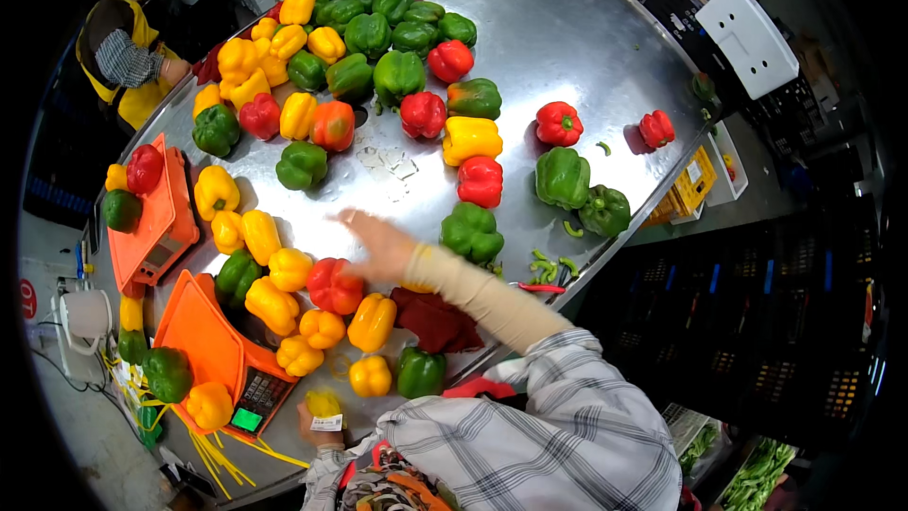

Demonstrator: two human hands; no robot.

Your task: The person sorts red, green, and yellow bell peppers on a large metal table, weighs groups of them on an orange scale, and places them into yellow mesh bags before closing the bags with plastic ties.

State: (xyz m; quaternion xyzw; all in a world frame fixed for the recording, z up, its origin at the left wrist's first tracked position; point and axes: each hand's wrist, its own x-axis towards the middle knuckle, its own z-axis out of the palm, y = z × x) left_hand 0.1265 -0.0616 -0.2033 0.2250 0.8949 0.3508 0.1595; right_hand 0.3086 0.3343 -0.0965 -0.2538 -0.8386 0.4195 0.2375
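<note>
My right hand (379, 248), a little blurred, reaches over the metal table (567, 28) with its fingers apart, beside a red bell pepper (335, 286). At the near edge my left hand (319, 429) holds a small yellow item (323, 404) with a white printed tag; what it is exactly cannot be told. Yellow peppers (272, 306) lie about the red one. An orange kitchen scale (213, 341) left of them bears a green pepper (167, 374) and a yellow-orange pepper (210, 405). A dark red cloth (436, 319) lies below my right forearm.
A second orange scale (152, 227) with peppers stands farther left. Many green, yellow and red peppers cover the far side. Red-handled cutters (541, 288) and cut stems lie at the right edge. Yellow ties (213, 458) lie near the front. Other people (128, 60) stand across the table.
</note>
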